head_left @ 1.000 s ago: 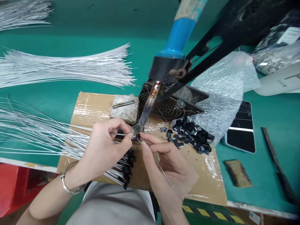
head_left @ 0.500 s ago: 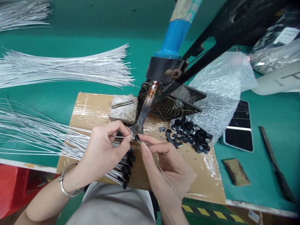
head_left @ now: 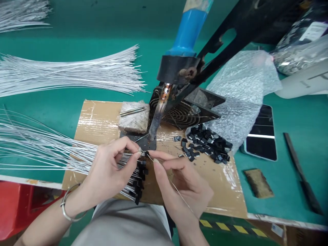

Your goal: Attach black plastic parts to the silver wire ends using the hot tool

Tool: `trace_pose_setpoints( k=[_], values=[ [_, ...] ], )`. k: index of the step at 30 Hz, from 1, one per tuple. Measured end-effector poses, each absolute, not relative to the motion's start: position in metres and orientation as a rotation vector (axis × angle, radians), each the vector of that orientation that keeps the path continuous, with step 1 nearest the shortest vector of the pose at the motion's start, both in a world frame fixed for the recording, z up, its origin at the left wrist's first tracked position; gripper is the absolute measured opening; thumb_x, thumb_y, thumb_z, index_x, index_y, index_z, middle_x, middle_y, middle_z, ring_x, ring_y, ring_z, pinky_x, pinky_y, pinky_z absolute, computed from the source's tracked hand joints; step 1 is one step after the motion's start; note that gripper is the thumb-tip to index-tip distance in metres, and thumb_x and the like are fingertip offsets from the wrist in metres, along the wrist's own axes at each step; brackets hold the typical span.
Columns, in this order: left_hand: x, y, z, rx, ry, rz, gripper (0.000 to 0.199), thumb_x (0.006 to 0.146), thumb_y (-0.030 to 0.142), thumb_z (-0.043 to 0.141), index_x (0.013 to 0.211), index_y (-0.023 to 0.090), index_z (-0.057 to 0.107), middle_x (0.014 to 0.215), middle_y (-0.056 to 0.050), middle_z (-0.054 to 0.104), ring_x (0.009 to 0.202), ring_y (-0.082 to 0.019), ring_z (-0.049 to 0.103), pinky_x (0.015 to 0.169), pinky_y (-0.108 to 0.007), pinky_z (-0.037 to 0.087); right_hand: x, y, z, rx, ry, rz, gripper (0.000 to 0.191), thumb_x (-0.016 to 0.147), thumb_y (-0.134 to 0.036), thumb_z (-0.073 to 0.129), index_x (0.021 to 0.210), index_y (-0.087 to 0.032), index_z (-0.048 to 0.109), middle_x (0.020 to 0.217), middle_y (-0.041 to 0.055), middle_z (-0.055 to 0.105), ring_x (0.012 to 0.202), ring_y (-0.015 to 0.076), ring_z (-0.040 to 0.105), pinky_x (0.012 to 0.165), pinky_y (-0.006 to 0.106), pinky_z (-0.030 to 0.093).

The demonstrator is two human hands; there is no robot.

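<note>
My left hand (head_left: 112, 167) pinches a thin grey wire near its end, where a small black connector (head_left: 146, 154) sits. My right hand (head_left: 181, 184) holds a thin strand of solder wire (head_left: 183, 198) between thumb and fingers, its tip close to the connector. Just above them hangs the tip of a blue-handled soldering iron (head_left: 156, 119), apart from the connector. Below my left fingers lie grey wires (head_left: 84, 155) with black connectors (head_left: 138, 186) on their ends.
A fan (head_left: 181, 114) and a pale block (head_left: 134, 119) stand behind the iron. Loose black connectors (head_left: 210, 145) are heaped on the cardboard (head_left: 225, 194). Rightward are bubble wrap (head_left: 238, 92), a phone (head_left: 261, 136), a brown pad (head_left: 258, 183) and a dark tool (head_left: 298, 167).
Both hands and the held connector have moved slightly down and left, away from the iron's tip. More of the dark plate under the tip shows.
</note>
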State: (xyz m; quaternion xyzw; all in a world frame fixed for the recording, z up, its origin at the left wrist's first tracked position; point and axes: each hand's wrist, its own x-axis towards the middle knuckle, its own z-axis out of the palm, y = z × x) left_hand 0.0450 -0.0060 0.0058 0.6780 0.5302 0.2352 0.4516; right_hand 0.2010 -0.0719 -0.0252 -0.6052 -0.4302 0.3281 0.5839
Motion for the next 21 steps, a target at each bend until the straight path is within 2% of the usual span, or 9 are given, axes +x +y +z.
trace_pose_setpoints(
  k=[3,7,10,11,14,16,17,19,21],
  values=[
    [0.044,-0.008,0.004,1.722,1.318,0.553,0.012,0.098,0.020,0.061,0.088,0.021,0.067,0.091,-0.002,0.075,0.061,-0.013,0.051,0.055,-0.028,0.039,0.200,-0.073,-0.025,-1.411,-1.011,0.769,0.018,0.096,-0.018,0.072,0.080,-0.022,0.065,0.100,0.0046,0.084,0.091,0.0179,0.080,0.079,0.028,0.063],
    [0.041,-0.011,0.000,1.744,1.333,0.534,0.009,0.099,0.022,0.061,0.092,0.021,0.066,0.094,-0.004,0.076,0.068,-0.014,0.060,0.058,-0.027,0.043,0.202,-0.074,-0.027,-1.429,-0.984,0.768,0.017,0.097,-0.020,0.072,0.081,-0.023,0.065,0.100,0.0055,0.084,0.092,0.0197,0.081,0.081,0.032,0.064],
    [0.036,-0.012,-0.004,1.751,1.339,0.501,0.009,0.101,0.024,0.060,0.093,0.022,0.064,0.096,-0.004,0.076,0.068,-0.015,0.063,0.057,-0.028,0.043,0.220,-0.075,-0.034,-1.448,-0.883,0.684,0.006,0.101,-0.026,0.069,0.095,-0.023,0.069,0.090,0.0024,0.083,0.080,0.0191,0.081,0.078,0.033,0.065],
    [0.034,-0.012,-0.005,1.766,1.341,0.501,0.010,0.101,0.024,0.060,0.091,0.023,0.064,0.096,-0.003,0.076,0.066,-0.015,0.062,0.055,-0.028,0.042,0.232,-0.076,-0.038,-1.457,-0.843,0.617,0.010,0.104,-0.029,0.066,0.098,-0.022,0.070,0.083,0.0011,0.081,0.074,0.0188,0.080,0.075,0.033,0.065],
    [0.027,-0.012,-0.010,1.876,1.362,0.575,0.008,0.098,0.023,0.065,0.089,0.024,0.065,0.099,-0.001,0.076,0.072,-0.017,0.066,0.064,-0.031,0.049,0.281,-0.082,-0.048,-1.492,-0.796,0.320,0.046,0.111,-0.041,0.047,0.076,-0.020,0.068,0.073,0.0029,0.076,0.070,0.0206,0.078,0.072,0.036,0.062],
    [0.020,-0.012,-0.017,1.948,1.389,0.664,0.008,0.094,0.020,0.069,0.091,0.027,0.066,0.106,0.000,0.075,0.098,-0.024,0.071,0.091,-0.040,0.053,0.319,-0.090,-0.053,-1.554,-0.811,0.068,0.049,0.112,-0.044,0.038,0.077,-0.022,0.063,0.084,0.0058,0.079,0.085,0.0248,0.080,0.084,0.043,0.062],
    [0.017,-0.013,-0.022,1.966,1.394,0.695,0.010,0.093,0.019,0.069,0.093,0.029,0.067,0.113,0.002,0.074,0.110,-0.028,0.069,0.101,-0.045,0.051,0.337,-0.095,-0.054,-1.622,-0.850,-0.023,0.046,0.113,-0.044,0.036,0.083,-0.022,0.063,0.098,0.0091,0.081,0.101,0.0274,0.080,0.094,0.047,0.059],
    [0.008,-0.014,-0.035,1.977,1.395,0.724,0.013,0.091,0.022,0.070,0.093,0.035,0.068,0.126,0.009,0.070,0.119,-0.033,0.065,0.109,-0.053,0.048,0.366,-0.105,-0.056,-1.760,-0.968,-0.131,0.042,0.112,-0.045,0.036,0.091,-0.021,0.064,0.120,0.0140,0.079,0.130,0.0313,0.069,0.113,0.055,0.047],
    [-0.003,-0.014,-0.049,1.958,1.356,0.719,0.013,0.088,0.032,0.072,0.094,0.043,0.069,0.131,0.019,0.068,0.119,-0.039,0.063,0.107,-0.060,0.048,0.386,-0.112,-0.058,-1.877,-1.090,-0.139,0.037,0.111,-0.045,0.040,0.097,-0.022,0.065,0.132,0.0155,0.076,0.143,0.0328,0.058,0.119,0.057,0.040]
  ],
)
